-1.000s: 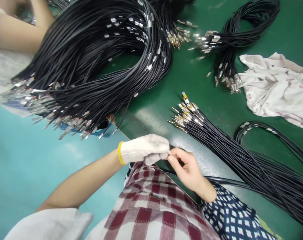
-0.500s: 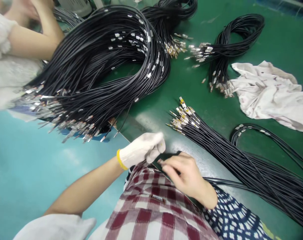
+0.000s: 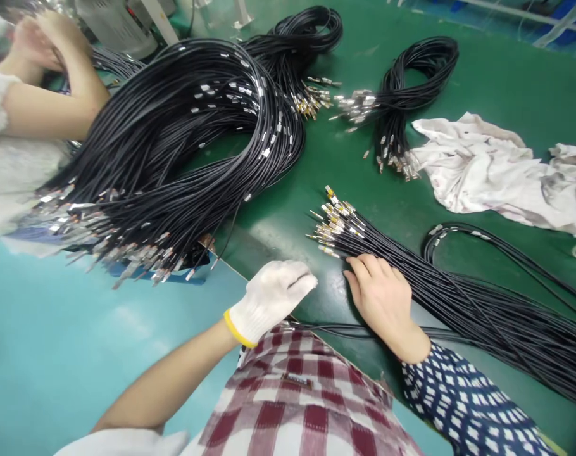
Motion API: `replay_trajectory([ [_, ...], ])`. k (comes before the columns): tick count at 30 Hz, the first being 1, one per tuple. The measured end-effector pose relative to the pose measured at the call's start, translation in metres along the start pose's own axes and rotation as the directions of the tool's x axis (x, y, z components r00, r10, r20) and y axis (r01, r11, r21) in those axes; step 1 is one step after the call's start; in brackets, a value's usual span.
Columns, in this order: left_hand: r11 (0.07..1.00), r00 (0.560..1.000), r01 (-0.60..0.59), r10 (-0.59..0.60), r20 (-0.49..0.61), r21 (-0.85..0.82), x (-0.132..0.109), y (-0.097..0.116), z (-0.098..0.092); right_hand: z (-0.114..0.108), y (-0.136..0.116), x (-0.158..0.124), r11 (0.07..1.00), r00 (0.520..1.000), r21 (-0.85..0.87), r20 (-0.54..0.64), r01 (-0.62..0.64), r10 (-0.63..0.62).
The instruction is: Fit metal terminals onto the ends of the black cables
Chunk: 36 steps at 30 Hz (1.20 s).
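My left hand point(image 3: 273, 296) wears a white glove with a yellow cuff and rests at the near edge of the green table point(image 3: 506, 69). Its fingers are drawn together, and I cannot see anything inside them. My bare right hand point(image 3: 380, 297) lies palm down on a long bundle of black wires point(image 3: 459, 297). Its fingertips touch the wires just behind their metal terminals point(image 3: 333, 221). A few loose black wires point(image 3: 326, 328) run along the table edge under both hands.
A very large looped mass of black wires point(image 3: 174, 145) fills the left of the table, overhanging its edge. Smaller coils point(image 3: 411, 76) lie at the back. A crumpled white cloth point(image 3: 497, 171) is on the right. Another person's arm point(image 3: 50, 107) is at far left.
Both hands were pinching one wire end together near my lap. They have parted: my right hand moved forward onto the wire bundle, and my gloved left hand stayed near the edge.
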State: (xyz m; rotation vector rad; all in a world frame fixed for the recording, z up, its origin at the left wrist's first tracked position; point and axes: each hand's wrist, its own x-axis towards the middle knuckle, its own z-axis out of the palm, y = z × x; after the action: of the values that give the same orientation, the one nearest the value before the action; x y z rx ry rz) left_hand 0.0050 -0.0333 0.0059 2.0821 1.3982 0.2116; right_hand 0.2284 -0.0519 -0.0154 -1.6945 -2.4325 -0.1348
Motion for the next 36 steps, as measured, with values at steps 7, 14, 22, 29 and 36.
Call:
replay_trajectory([
  [7, 0.997, 0.999, -0.033, 0.034, -0.016, 0.073, 0.000, 0.002, 0.003, 0.006, 0.006, -0.013, 0.995, 0.994, 0.071, -0.090, 0.064, -0.057],
  [14, 0.997, 0.989, 0.061, -0.067, -0.129, -0.053, -0.004, 0.004, 0.010, 0.001, 0.005, -0.019, 0.925, 0.999, 0.377, -0.038, 0.048, -0.036],
  [22, 0.953, 0.999, 0.028, -0.018, 0.037, -0.300, -0.012, 0.019, 0.013, -0.023, 0.000, -0.032, 0.610, 0.995, 0.787, 0.093, -0.093, 0.031],
  [29, 0.855, 0.991, 0.127, -0.093, 0.091, -0.503, -0.009, 0.032, 0.008, -0.019, -0.006, -0.015, 0.566, 0.985, 0.819, 0.161, -0.098, -0.062],
  [36, 0.784, 0.977, 0.208, -0.197, 0.083, -0.585, -0.009, 0.027, 0.005, -0.021, -0.011, -0.004, 0.485, 0.977, 0.861, 0.205, -0.154, -0.055],
])
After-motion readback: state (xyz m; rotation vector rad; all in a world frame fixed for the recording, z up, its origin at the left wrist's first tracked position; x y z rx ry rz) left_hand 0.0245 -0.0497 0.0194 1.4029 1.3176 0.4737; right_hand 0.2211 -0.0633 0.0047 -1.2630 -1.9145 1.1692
